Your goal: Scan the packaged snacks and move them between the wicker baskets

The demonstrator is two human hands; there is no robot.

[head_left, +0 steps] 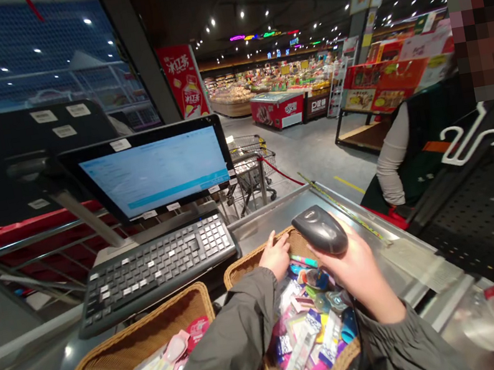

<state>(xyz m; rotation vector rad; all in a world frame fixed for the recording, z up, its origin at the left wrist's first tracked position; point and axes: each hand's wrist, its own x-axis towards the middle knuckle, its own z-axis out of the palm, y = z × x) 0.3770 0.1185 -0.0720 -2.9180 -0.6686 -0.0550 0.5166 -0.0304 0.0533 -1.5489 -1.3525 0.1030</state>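
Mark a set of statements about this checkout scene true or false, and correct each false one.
1. The right hand holds a dark scanner. True.
2. The left hand rests on the keyboard. False: it is at the far side of the fuller basket.
3. The monitor has its screen lit. True.
4. Only one basket is in view. False: a second basket lies to the left of the fuller one.
5. A red poster with a bottle on it stands beyond the counter. True.
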